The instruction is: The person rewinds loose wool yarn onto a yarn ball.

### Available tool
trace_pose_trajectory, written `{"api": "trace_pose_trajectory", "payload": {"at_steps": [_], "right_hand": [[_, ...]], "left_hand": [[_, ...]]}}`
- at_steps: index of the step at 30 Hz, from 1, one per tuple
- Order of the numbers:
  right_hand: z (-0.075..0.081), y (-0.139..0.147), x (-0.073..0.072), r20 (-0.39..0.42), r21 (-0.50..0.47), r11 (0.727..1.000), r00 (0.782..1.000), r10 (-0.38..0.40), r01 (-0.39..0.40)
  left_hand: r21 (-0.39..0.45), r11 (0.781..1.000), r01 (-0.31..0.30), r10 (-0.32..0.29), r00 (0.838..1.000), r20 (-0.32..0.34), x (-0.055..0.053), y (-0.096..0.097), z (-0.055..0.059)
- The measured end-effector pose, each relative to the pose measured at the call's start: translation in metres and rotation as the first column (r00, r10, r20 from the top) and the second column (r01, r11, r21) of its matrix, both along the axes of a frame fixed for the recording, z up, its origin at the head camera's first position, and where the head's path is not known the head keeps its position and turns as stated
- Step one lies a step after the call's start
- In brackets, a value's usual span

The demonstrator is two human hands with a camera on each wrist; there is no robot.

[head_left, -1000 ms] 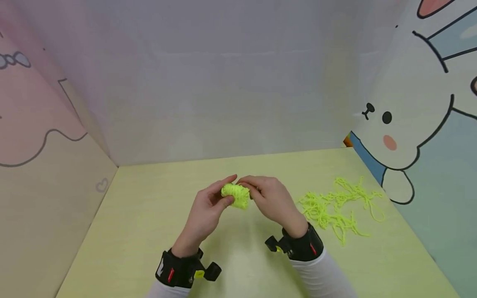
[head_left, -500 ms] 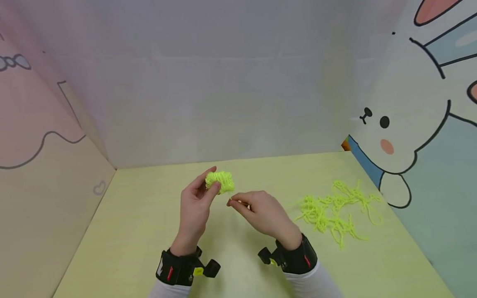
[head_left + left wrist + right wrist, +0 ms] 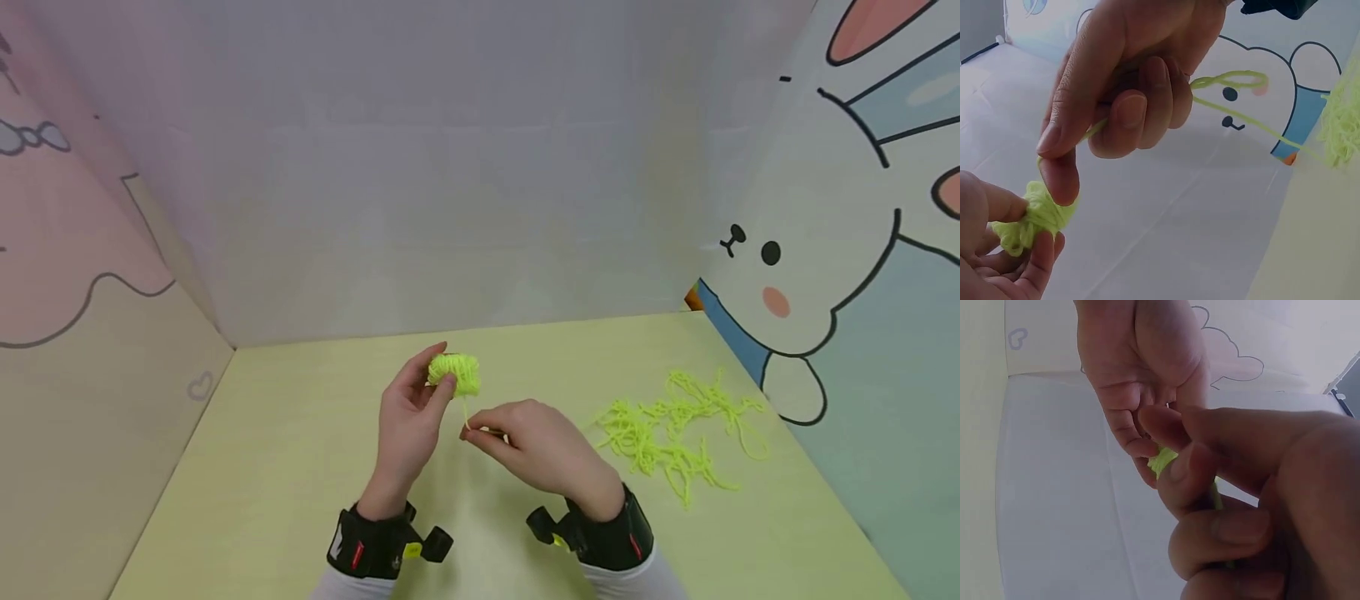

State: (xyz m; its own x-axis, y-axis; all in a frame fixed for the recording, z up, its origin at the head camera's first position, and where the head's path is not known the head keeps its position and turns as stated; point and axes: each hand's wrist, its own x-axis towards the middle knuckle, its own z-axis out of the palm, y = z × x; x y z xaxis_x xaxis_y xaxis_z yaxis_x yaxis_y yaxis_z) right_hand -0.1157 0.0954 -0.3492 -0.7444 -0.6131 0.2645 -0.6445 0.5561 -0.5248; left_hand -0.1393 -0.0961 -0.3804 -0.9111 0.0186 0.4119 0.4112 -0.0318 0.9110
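A small wound ball of neon yellow yarn [image 3: 459, 372] is held in my left hand [image 3: 408, 429], thumb on the near side and fingers behind. My right hand [image 3: 536, 446] sits lower and to the right, pinching the strand [image 3: 467, 410] that hangs from the ball. In the left wrist view the strand runs through the curled fingers of the right hand [image 3: 1129, 94] and on to the loose yarn. The right wrist view shows only a bit of the ball [image 3: 1163, 461], mostly hidden behind fingers.
A tangled heap of loose yellow yarn [image 3: 667, 429] lies on the right of the pale yellow table [image 3: 300, 467]. Printed cartoon panels [image 3: 810, 250] stand at both sides, and a plain pale wall [image 3: 465, 183] closes the back.
The right hand has come away from the ball, downward, drawing a strand out between them. The left hand went left with the ball, then slightly back right.
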Motion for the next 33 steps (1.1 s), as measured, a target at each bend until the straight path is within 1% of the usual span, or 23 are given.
{"api": "trace_pose_trajectory", "payload": {"at_steps": [4,9,11,12,14,17,19,21,24,27,30,33], "right_hand": [[0.003,0.003,0.001,-0.051,-0.015,1.0,0.999,0.008,-0.008],[0.007,0.005,0.002,-0.094,-0.036,0.999,0.996,0.008,-0.011],[0.008,0.006,0.002,-0.106,-0.038,0.999,0.994,0.004,-0.008],[0.008,0.006,0.003,-0.113,-0.037,0.999,0.994,0.0,-0.004],[0.008,0.007,0.003,-0.121,-0.041,0.999,0.993,-0.001,-0.004],[0.008,0.009,0.003,-0.133,-0.048,0.999,0.991,0.001,-0.008],[0.008,0.011,0.002,-0.142,-0.052,0.999,0.99,0.003,-0.011],[0.01,0.012,0.0,-0.154,-0.056,0.998,0.988,0.003,-0.012],[0.012,0.014,-0.003,-0.172,-0.069,0.998,0.985,-0.019,0.008],[0.013,0.015,-0.008,-0.181,-0.112,0.993,0.981,-0.067,0.047],[0.011,0.015,-0.014,-0.191,-0.186,0.978,0.973,-0.131,0.095],[0.009,0.015,-0.02,-0.198,-0.269,0.953,0.96,-0.198,0.141]], "left_hand": [[-0.032,0.999,0.026,-0.025,1.0,0.011,0.002,0.001,0.004],[-0.064,0.996,0.064,-0.061,0.997,0.047,0.014,0.008,0.025],[-0.079,0.995,0.065,-0.06,0.996,0.06,0.019,0.011,0.033],[-0.087,0.994,0.064,-0.06,0.997,0.056,0.02,0.012,0.035],[-0.109,0.993,0.047,-0.041,0.998,0.052,0.02,0.013,0.036],[-0.149,0.989,0.002,0.005,0.999,0.044,0.018,0.013,0.031],[-0.177,0.984,-0.022,0.028,0.999,0.032,0.014,0.012,0.024],[-0.199,0.98,-0.022,0.028,0.999,0.026,0.009,0.01,0.016],[-0.238,0.971,0.024,-0.019,1.0,0.023,0.003,0.006,0.008],[-0.263,0.959,0.106,-0.096,0.994,0.052,0.002,0.003,0.006],[-0.241,0.949,0.203,-0.183,0.978,0.1,0.004,0.002,0.008],[-0.198,0.94,0.277,-0.251,0.957,0.146,0.007,0.001,0.013]]}}
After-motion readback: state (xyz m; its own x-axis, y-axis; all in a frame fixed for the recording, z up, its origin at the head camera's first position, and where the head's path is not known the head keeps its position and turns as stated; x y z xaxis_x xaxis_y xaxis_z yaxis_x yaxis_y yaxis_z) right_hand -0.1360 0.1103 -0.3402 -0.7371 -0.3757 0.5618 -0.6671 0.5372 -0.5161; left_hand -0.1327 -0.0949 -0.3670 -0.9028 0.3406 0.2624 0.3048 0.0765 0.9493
